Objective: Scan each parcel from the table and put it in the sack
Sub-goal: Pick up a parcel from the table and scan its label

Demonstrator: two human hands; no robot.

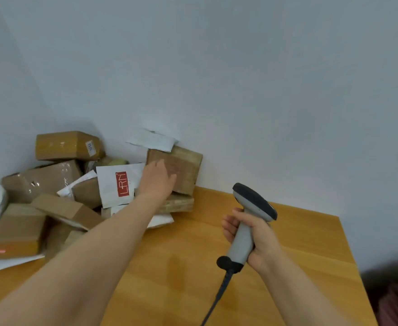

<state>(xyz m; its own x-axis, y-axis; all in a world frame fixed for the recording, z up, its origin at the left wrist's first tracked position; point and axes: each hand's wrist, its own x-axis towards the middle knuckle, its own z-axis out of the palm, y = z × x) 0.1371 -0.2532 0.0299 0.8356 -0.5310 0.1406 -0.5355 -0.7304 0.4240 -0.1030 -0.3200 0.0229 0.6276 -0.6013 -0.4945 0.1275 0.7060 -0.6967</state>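
White flat plastic mailer bag [109, 187] in middle of pile: red rectangular patch [123, 184], white letters "LRN" with small mark after N, running sideways up patch. Brown taped cardboard box [61, 145] on top of pile: small white label [90, 148], dark print, too blurred to read. Brown cardboard box against wall [185, 169]: faint reddish print [172, 170], illegible.

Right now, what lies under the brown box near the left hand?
The brown box rests on a flatter taped parcel, itself on a white mailer. The left hand and its arm hide their left ends.
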